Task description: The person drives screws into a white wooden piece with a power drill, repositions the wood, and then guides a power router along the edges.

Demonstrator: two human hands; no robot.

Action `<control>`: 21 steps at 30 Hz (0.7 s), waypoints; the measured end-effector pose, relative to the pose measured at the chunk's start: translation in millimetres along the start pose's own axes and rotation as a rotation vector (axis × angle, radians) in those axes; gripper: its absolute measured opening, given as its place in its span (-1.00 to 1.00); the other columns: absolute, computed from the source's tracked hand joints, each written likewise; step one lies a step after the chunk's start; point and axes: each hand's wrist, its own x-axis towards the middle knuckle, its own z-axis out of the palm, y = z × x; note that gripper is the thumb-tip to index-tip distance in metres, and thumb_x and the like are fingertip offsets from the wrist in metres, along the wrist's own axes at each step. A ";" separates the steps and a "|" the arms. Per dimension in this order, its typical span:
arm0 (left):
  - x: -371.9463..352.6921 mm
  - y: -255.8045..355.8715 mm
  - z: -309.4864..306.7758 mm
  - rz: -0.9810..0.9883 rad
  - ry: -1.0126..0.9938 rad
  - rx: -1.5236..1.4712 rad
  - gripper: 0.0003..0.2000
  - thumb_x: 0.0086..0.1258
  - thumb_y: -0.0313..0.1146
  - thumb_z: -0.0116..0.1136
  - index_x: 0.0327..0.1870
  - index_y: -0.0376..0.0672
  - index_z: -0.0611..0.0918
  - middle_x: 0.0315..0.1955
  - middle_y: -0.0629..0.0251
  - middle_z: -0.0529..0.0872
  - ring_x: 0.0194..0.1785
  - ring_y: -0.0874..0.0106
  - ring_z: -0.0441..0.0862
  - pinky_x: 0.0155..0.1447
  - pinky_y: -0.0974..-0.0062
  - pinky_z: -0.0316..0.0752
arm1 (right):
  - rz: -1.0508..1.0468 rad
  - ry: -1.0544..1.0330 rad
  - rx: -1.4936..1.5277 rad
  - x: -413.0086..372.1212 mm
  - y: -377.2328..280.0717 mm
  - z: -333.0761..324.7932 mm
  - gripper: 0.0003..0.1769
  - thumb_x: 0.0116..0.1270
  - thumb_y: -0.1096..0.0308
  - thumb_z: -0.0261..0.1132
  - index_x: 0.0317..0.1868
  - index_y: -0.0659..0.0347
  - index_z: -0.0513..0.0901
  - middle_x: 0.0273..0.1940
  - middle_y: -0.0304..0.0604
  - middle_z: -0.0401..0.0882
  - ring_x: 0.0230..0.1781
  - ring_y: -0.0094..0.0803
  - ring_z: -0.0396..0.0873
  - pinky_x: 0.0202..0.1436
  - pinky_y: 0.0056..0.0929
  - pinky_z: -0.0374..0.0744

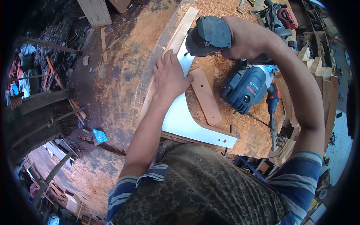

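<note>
A wide workbench [112, 80], with wood dust and shavings on much of its top, is the largest thing here. On it is the white curved panel [180, 116], lying flat, with its broad part close to the person's body and a narrow end reaching to the right, where two holes are seen. The long wooden strip [183, 28] runs along the left side of this panel.

To the right of the panel rests a Bosch power tool [245, 88] of dark blue colour. The right hand [249, 37] is closed around the cordless drill [210, 35], and the bit points to the upper part of the panel; if the tip is touching, I cannot tell. The left hand [170, 75] is not clenched: it presses down with fingers spread over the strip and the panel, and its thumb is at the upper end of the brown wooden piece [205, 95]. This piece has two dark holes and lies between the panel and the Bosch power tool. Near that tool lies a smaller tool with red and black handle [273, 97].
</note>
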 end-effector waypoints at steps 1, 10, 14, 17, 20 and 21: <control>0.6 0.0 0.1 -0.001 0.001 -0.001 -0.15 0.11 -0.18 0.47 0.39 -0.47 0.34 0.47 -0.07 0.28 0.55 -0.10 0.14 0.58 -0.01 0.08 | 0.004 -0.001 -0.022 0.8 -0.4 -0.4 -0.56 -0.03 0.40 0.51 -0.09 0.34 0.66 -0.23 0.12 0.73 -0.13 0.03 0.73 0.01 -0.16 0.68; 0.4 1.4 -2.8 -0.007 -0.029 0.023 -0.16 0.11 -0.17 0.47 0.38 -0.46 0.36 0.46 -0.06 0.29 0.53 -0.09 0.16 0.58 0.01 0.07 | -0.108 0.097 -0.058 2.6 -2.8 2.4 -0.62 -0.06 0.42 0.48 -0.18 0.36 0.67 -0.31 0.14 0.72 -0.17 0.08 0.71 -0.06 -0.13 0.68; -1.8 3.4 -1.9 0.005 0.013 0.024 -0.16 0.11 -0.19 0.45 0.38 -0.48 0.37 0.46 -0.06 0.31 0.53 -0.05 0.18 0.58 0.02 0.08 | -0.089 0.042 -0.045 4.0 0.8 0.7 -0.61 -0.07 0.41 0.48 -0.17 0.34 0.67 -0.30 0.14 0.72 -0.16 0.09 0.71 -0.06 -0.11 0.68; -2.0 6.2 -6.8 -0.024 -0.013 0.047 -0.14 0.10 -0.20 0.43 0.41 -0.50 0.35 0.46 -0.05 0.32 0.53 -0.03 0.20 0.58 0.04 0.10 | -0.149 0.061 -0.006 6.0 6.9 3.2 -0.60 -0.07 0.41 0.47 -0.15 0.32 0.68 -0.30 0.13 0.73 -0.17 0.08 0.72 -0.07 -0.10 0.67; -1.9 5.7 -5.5 -0.014 -0.002 0.057 -0.14 0.10 -0.18 0.43 0.41 -0.50 0.35 0.46 -0.05 0.32 0.53 -0.01 0.22 0.57 0.07 0.13 | -0.203 0.117 -0.052 14.7 23.1 7.7 -0.62 -0.07 0.48 0.43 -0.14 0.28 0.72 -0.33 0.08 0.75 -0.29 -0.06 0.76 -0.19 -0.18 0.69; -2.5 5.3 -4.5 -0.009 0.005 0.051 -0.14 0.11 -0.17 0.43 0.41 -0.49 0.35 0.46 -0.05 0.32 0.53 0.00 0.23 0.57 0.08 0.15 | -0.125 0.004 -0.060 21.3 24.1 6.3 -0.62 -0.07 0.48 0.44 -0.13 0.27 0.72 -0.35 0.03 0.75 -0.34 -0.14 0.75 -0.25 -0.22 0.68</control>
